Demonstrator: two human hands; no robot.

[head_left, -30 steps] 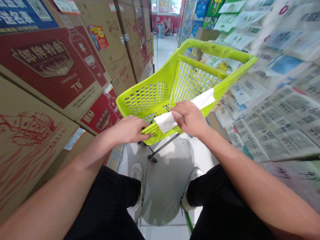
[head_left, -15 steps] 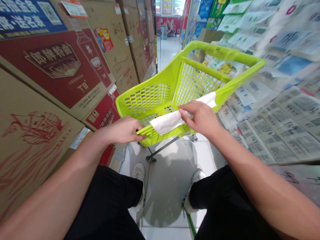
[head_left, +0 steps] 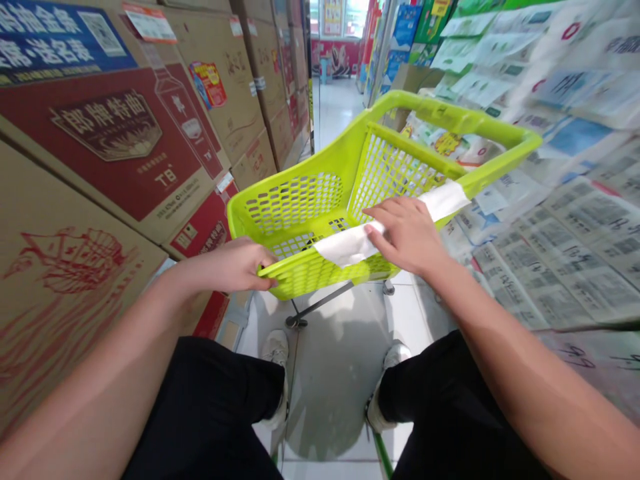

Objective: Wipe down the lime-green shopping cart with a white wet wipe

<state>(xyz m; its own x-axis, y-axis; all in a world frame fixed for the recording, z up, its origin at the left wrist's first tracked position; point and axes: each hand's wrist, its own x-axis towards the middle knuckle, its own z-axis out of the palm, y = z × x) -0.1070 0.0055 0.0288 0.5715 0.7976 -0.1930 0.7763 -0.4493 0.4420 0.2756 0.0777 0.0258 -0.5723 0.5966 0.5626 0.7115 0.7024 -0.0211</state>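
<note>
A lime-green plastic shopping cart (head_left: pixel 305 200) stands in the aisle in front of me. My left hand (head_left: pixel 233 265) grips the near left corner of its rim, fingers curled over the edge. My right hand (head_left: pixel 405 230) lies on a white cloth (head_left: pixel 350 245), fingers stretched flat, pressing it on the cart's right rim. The cloth runs along that rim toward the far end (head_left: pixel 447 198).
Stacked cardboard cartons (head_left: pixel 115 133) wall the left side. Shelves covered with newspaper (head_left: pixel 565 200) line the right. A white tiled floor (head_left: pixel 330 373) shows between my legs and shoes, and the aisle runs on behind the cart.
My right hand went from pinching the cloth to lying flat on it, sliding along the rim. The cart shifted slightly right and my left hand moved down-left with the corner.
</note>
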